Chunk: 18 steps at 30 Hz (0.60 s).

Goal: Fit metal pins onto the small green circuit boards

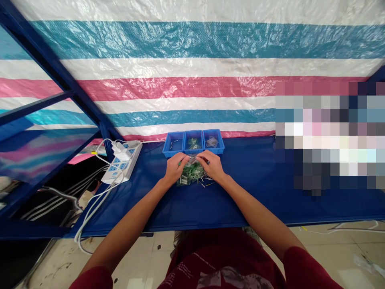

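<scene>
Both hands meet at the middle of the blue table, just in front of the blue bins. My left hand pinches one side of a small clear plastic bag. On the bag's other side, the fingers of my right hand are closed; a small dark item shows near their tips, too small to name. Under and between the hands lies a heap of green-tinted packets. Several thin, pin-like metal pieces are scattered at its right front. My fingers partly hide the bag and its contents.
Three joined blue bins stand behind my hands, with thin pieces, green packets and clear bags inside. A white power strip with plugged-in cables sits at left. A blue metal frame rises beside it. A striped tarp hangs behind. The right side is pixelated.
</scene>
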Available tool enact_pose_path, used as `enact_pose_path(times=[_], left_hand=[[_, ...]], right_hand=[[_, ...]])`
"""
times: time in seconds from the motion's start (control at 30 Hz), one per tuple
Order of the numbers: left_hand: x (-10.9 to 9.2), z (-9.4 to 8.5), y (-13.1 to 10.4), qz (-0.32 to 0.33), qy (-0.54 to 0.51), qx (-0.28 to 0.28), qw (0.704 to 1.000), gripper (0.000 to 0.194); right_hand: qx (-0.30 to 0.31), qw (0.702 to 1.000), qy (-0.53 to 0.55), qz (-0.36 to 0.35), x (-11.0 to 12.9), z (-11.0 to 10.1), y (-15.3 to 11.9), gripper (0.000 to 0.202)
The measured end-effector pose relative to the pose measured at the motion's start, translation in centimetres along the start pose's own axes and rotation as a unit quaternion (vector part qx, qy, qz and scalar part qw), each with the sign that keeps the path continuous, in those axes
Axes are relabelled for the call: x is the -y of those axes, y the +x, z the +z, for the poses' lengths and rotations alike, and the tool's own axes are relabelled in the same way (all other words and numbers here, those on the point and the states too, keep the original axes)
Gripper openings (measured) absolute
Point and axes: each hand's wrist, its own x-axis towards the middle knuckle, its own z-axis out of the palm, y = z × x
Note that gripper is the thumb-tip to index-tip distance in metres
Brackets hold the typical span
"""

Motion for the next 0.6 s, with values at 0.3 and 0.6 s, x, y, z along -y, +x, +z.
enact_pose_path(times=[0.3, 0.6], left_hand=[[-0.11, 0.53, 0.18, -0.127, -0.165, -0.057, 0.976, 0.026], [-0.75, 0.24, 0.09, -0.068, -0.098, -0.059, 0.991, 0.022]], right_hand=[[0.001, 1.0, 0.0, -0.009, -0.27, 0.09, -0.18, 0.037], [0.023, 0.999, -0.044, 0.018, -0.86, 0.42, -0.2, 0.036]])
